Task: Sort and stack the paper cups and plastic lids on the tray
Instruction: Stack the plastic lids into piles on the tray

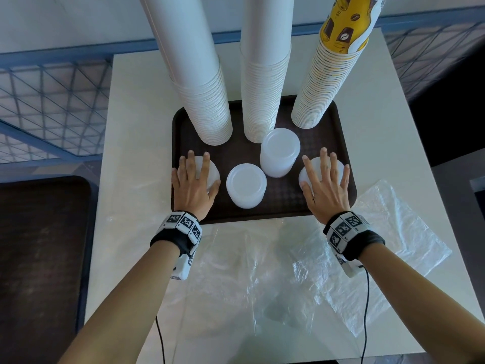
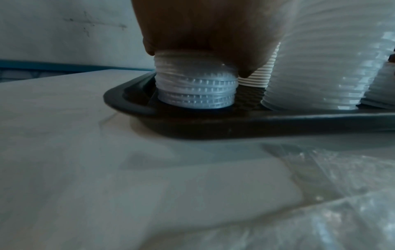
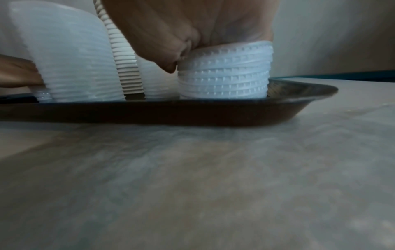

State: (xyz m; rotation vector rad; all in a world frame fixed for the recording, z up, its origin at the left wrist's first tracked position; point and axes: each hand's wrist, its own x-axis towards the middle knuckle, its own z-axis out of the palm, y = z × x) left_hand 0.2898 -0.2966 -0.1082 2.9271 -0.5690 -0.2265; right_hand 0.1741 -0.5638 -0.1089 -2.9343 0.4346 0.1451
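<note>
The left hand (image 1: 193, 183) lies flat, fingers spread and nearly straight, on top of a short stack of plastic lids (image 1: 212, 172) at the tray's front-left corner; the thumb rests against the stack's side. From the left wrist view the palm (image 2: 203, 28) covers the top of that lid stack (image 2: 195, 89), which stands on the tray floor. The right hand (image 1: 325, 183) lies likewise, fingers splayed, on another short lid stack (image 1: 305, 174) near the tray's front-right corner; in the right wrist view the palm (image 3: 192, 25) presses its top and the thumb touches the side of the stack (image 3: 224, 76). Neither hand curls round its stack.

Between the hands stand two more lid stacks: a lower one (image 1: 246, 185) toward the front edge and a taller one (image 1: 279, 152) behind it, right of centre. Along the far edge of the brown tray (image 1: 283, 203) rise three tall columns of paper cups: two white, left (image 1: 202, 88) and middle (image 1: 265, 82), and one with a yellow coffee print (image 1: 330, 74) at the far-right corner.

The tray sits on a white table (image 1: 136, 127). Crumpled clear plastic bags (image 1: 380, 232) lie on the table at the tray's front edge and right side. A second dark tray (image 1: 39, 245) lies off the table's left edge.
</note>
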